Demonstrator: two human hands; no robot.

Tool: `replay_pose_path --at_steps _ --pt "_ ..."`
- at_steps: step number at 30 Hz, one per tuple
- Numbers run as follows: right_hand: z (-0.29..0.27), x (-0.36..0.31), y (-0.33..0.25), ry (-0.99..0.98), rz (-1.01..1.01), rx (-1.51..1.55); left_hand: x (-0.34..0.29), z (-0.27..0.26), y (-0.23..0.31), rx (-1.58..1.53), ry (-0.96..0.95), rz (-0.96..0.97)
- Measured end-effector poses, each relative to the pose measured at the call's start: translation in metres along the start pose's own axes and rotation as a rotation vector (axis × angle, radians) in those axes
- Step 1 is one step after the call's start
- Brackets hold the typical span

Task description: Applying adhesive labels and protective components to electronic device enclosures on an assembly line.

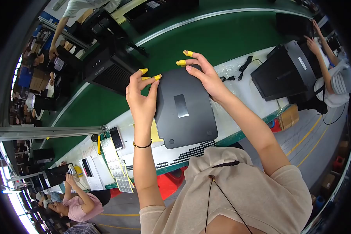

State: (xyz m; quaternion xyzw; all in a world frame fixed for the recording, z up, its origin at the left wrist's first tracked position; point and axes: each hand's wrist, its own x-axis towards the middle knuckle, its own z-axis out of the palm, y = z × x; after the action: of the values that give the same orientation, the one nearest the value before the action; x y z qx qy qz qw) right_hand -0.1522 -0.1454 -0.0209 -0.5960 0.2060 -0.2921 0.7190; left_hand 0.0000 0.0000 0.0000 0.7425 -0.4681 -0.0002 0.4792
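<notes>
A dark grey flat panel [175, 128] lies in front of me on the white bench, rounded at its far end. It has a shiny rectangular patch [181, 105] in its middle and round feet at the two near corners. At its far left edge is my left hand [141, 95], thumb and a finger pinched together; anything between them is too small to make out. My right hand [206, 76] is over the far right edge, its thumb by the rim and its fingers apart. Yellow finger covers sit on several fingertips of both hands.
Rows of small black round pads [193, 152] line the bench's near edge. To the left lie a phone [116, 138] and label sheets [123, 171]. A black computer case [109, 68] stands beyond on the green surface. Black cables [244, 65] and a large black casing [280, 74] are rightward; co-workers flank me.
</notes>
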Motion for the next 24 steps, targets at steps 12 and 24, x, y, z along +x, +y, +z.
replay_pose_path --at_steps 12,24 --pt "0.004 -0.001 -0.002 -0.007 0.030 0.070 0.007 0.014 -0.008 -0.754 -0.160 -0.410" --pt "-0.005 -0.002 -0.002 0.017 0.018 -0.006 -0.051 -0.016 -0.122 -0.539 0.311 -0.558"
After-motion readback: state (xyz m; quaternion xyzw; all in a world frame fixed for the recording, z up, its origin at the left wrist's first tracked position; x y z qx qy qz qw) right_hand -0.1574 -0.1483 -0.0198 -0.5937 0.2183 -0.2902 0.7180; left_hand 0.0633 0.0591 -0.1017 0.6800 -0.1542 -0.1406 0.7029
